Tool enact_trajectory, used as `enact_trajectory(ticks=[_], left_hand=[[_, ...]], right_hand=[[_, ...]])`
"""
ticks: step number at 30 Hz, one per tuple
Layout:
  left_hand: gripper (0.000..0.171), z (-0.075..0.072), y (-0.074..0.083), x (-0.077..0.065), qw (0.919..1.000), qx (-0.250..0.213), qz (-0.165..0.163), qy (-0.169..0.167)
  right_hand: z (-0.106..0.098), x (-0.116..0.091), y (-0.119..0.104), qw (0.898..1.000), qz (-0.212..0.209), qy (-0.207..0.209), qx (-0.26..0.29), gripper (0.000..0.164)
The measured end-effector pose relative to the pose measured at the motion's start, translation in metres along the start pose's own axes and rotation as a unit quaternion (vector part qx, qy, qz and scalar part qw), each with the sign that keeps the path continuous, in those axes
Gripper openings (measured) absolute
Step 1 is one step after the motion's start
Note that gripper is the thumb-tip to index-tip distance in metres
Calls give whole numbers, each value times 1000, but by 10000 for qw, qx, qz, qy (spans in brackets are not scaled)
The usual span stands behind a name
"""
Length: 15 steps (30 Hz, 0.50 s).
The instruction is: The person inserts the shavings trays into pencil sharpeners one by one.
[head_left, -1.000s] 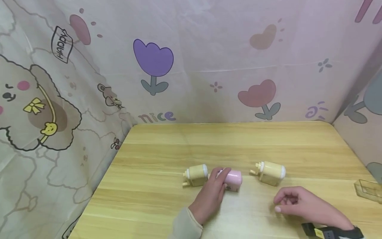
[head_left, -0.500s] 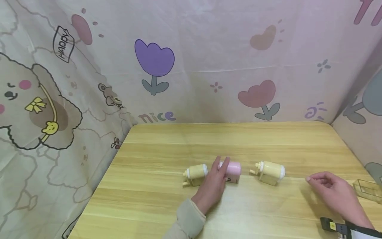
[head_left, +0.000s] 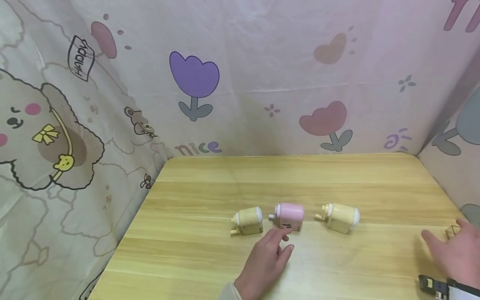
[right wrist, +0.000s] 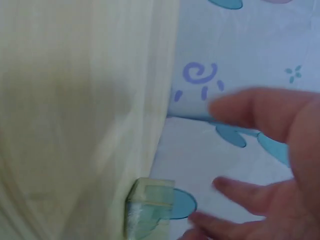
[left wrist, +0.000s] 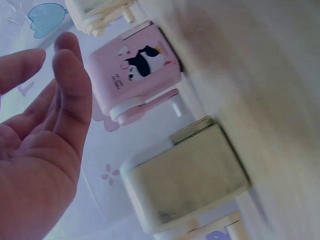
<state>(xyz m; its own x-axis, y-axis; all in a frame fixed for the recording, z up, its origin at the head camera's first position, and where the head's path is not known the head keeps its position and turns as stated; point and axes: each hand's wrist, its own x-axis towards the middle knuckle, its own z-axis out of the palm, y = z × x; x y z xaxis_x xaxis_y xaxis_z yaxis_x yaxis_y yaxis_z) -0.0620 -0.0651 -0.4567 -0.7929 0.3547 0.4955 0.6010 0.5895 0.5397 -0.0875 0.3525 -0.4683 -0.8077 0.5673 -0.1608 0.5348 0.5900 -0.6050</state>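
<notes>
A pink pencil sharpener (head_left: 290, 216) with a hand crank and a printed animal figure stands mid-table, between two yellow crank pencil sharpeners, one on the left (head_left: 249, 221) and one on the right (head_left: 341, 217). My left hand (head_left: 264, 258) is just in front of the pink one, fingers loosely bent and holding nothing; in the left wrist view a gap shows between that hand (left wrist: 47, 130) and the pink sharpener (left wrist: 135, 70). At the right edge my right hand (head_left: 459, 252) spreads its fingers over a clear yellowish plastic box (right wrist: 150, 207), partly hidden by the hand in the head view.
The wooden table (head_left: 187, 191) meets a patterned cloth (head_left: 247, 83) at the back and both sides. A dark strap with a small device (head_left: 433, 286) is on the right wrist.
My left hand has let go of the pink sharpener and drawn back toward me; the sharpener was shifted slightly backward before that. My right hand has moved right to the clear box and opened.
</notes>
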Motion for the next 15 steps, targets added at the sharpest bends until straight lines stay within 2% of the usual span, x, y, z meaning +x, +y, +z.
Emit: enact_trajectory(ticks=[3,6,9,15], left_hand=[[27,0,-3,-4,9997,-207,-114,-109],[25,-2,-4,-6,9984,-470,-209,-232],[24,-4,-4,-7,9975,-637,-150,-256],[23,-2,-3,-9,9971,-690,223,-235]], right_hand=[[-1,3,8,9985,-62,-369,-405,100],[-1,7,13,9962,-72,-611,-620,103],[1,10,14,9965,74,-512,-659,99],[4,7,13,9997,211,-52,68,86]])
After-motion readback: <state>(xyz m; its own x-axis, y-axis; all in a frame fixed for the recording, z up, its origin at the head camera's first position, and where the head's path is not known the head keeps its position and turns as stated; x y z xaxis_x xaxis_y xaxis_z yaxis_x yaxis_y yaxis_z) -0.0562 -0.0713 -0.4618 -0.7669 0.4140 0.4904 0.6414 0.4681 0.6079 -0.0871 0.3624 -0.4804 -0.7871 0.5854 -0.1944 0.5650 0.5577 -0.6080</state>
